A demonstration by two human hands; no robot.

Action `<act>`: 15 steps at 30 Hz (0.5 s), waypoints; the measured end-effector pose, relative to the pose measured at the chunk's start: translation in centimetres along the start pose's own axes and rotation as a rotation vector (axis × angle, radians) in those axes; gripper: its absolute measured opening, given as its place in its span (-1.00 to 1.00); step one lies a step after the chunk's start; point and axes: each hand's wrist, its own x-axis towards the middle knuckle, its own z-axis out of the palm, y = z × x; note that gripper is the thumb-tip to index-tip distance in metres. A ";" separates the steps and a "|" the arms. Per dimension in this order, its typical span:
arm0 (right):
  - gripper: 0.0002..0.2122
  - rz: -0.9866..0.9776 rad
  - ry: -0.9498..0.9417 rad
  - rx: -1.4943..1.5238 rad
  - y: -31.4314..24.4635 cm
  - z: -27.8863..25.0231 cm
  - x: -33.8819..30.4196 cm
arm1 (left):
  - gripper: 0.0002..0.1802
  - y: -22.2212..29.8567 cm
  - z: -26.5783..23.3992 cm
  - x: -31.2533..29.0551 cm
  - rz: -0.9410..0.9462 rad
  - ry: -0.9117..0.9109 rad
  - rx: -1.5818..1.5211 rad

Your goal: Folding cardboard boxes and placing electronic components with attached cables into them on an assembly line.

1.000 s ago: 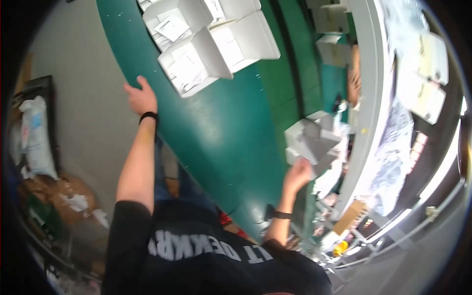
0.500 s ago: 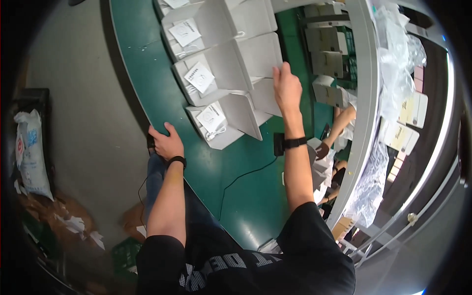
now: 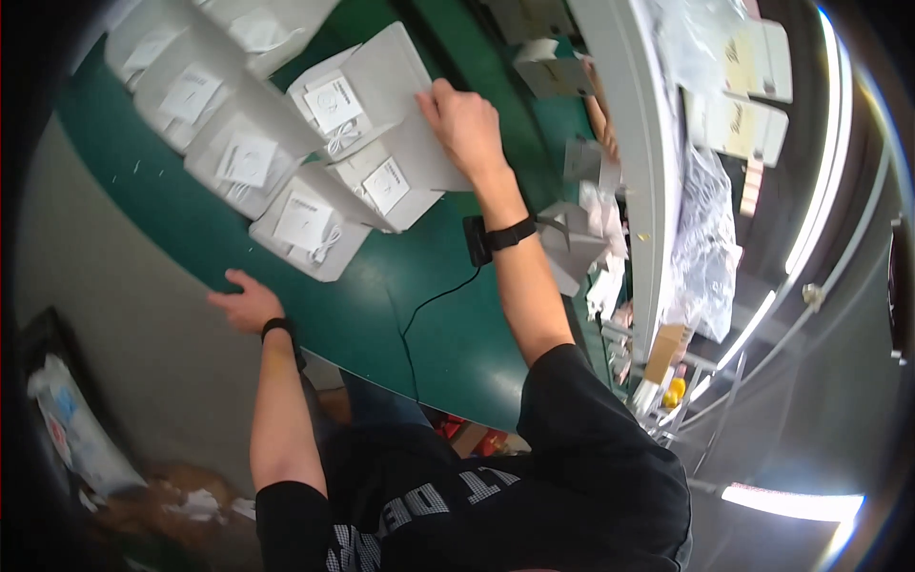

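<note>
Two hands at the green belt, open white boxes in a row.

We noted first the green conveyor belt (image 3: 286, 248), running from upper left to lower right. On it lay a row of open white boxes (image 3: 243, 157), each with a paper insert inside, touching one another. Our right hand (image 3: 464, 119) rested on the raised lid of the white box (image 3: 386, 114) at the row's right end, fingers spread flat against the lid, not clenched. Our left hand (image 3: 246, 303) lay open on the belt's near edge, grasping nothing, just below another white box (image 3: 307, 227). A thin black cable (image 3: 419, 310) crossed the belt between our arms.
</note>
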 end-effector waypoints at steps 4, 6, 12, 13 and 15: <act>-0.66 0.210 -0.032 0.011 4.2 0.9 -7.4 | -0.27 0.0 -0.3 -0.5 0.015 0.031 0.011; -0.66 0.328 -0.032 -0.034 6.3 1.6 -12.2 | -0.27 -0.6 0.4 0.1 0.008 0.050 0.002; -0.61 0.451 -0.088 -0.019 5.8 -1.3 -19.4 | -0.31 1.2 0.2 -0.9 -0.005 0.040 0.012; -0.61 0.478 -0.042 -0.017 5.4 -1.2 -19.6 | -0.31 1.2 0.2 -0.5 0.008 0.049 0.011; -0.60 0.461 -0.034 0.009 4.8 -0.9 -19.5 | -0.31 0.6 0.3 -0.8 0.022 0.032 0.004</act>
